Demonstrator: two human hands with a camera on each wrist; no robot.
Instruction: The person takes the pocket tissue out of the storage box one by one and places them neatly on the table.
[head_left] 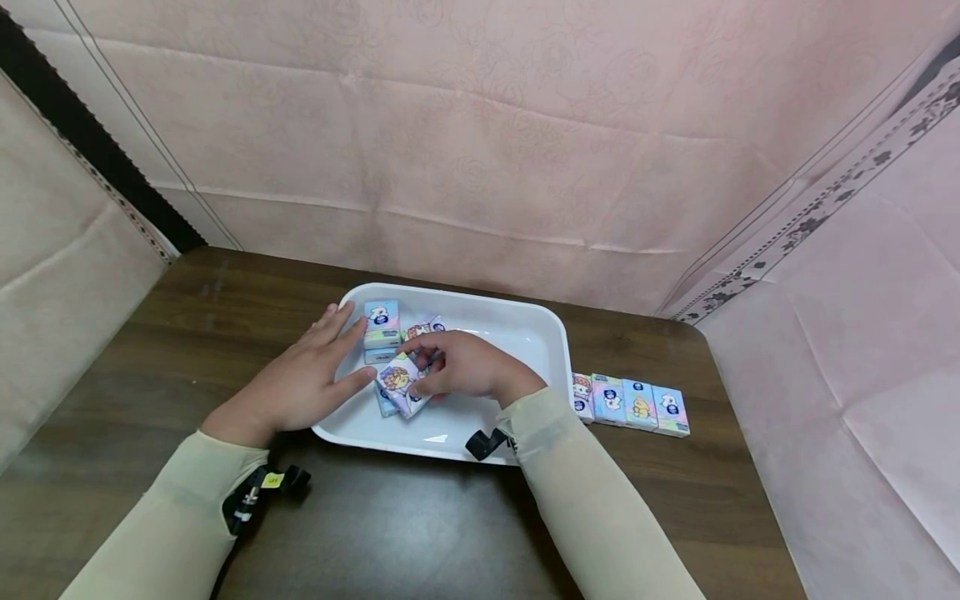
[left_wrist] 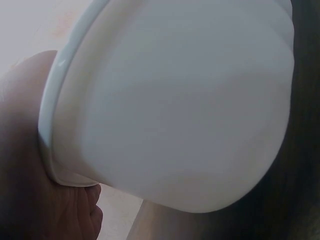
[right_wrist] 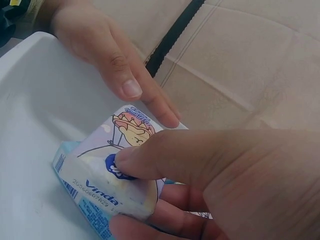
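My right hand (head_left: 465,364) pinches a small purple-and-white tissue pack (right_wrist: 112,172) between thumb and fingers, tilted over the left part of a white tray (head_left: 491,437). Beneath it, a light-blue tissue pack (right_wrist: 65,150) partly shows; the held pack and fingers hide the rest. Straight fingers of my left hand (head_left: 300,379) reach over the tray's left rim, its thumb close to the held pack. The left wrist view shows the tray's outer wall (left_wrist: 185,115) beside that hand. Blue packs (head_left: 382,321) lie stacked at the tray's left end, with another patterned pack (head_left: 425,327) beside them.
Right of the tray, several tissue packs (head_left: 640,406) form a row on the dark wooden table (head_left: 420,533), the nearest partly hidden by the tray and sleeve. Pale pink cloth (head_left: 480,150) hangs behind the table and at both sides.
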